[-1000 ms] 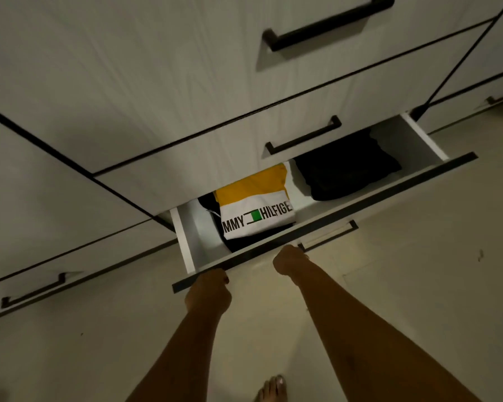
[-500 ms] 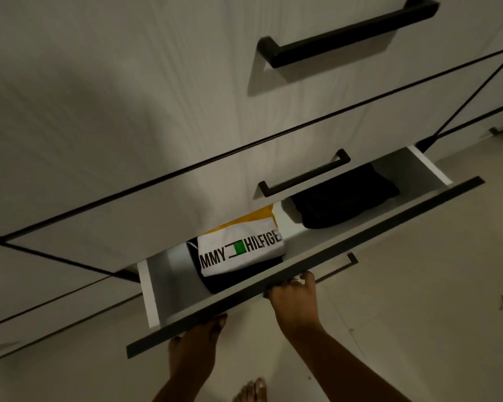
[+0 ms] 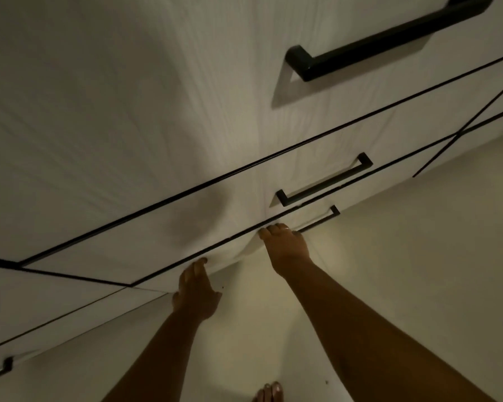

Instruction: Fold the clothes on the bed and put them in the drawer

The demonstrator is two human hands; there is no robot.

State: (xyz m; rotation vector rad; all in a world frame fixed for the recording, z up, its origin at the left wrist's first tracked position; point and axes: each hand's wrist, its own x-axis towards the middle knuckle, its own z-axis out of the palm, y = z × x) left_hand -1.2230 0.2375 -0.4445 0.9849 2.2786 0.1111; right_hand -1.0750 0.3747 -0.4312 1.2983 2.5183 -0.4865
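Pressing on the white front of the bottom drawer (image 3: 230, 254), both grips lie flat, fingers extended: the left grip (image 3: 196, 288) at its lower edge, the right grip (image 3: 286, 248) just beside its black handle (image 3: 320, 220). The drawer sits closed, flush with the cabinet.

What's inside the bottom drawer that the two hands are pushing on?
Nothing inside shows. The bottom drawer is shut: only its white front and black handle are visible, with the left hand and right hand pressing on it. Any contents are hidden behind that front.

Left hand (image 3: 196, 294), right hand (image 3: 286, 250) on drawer (image 3: 235, 250)
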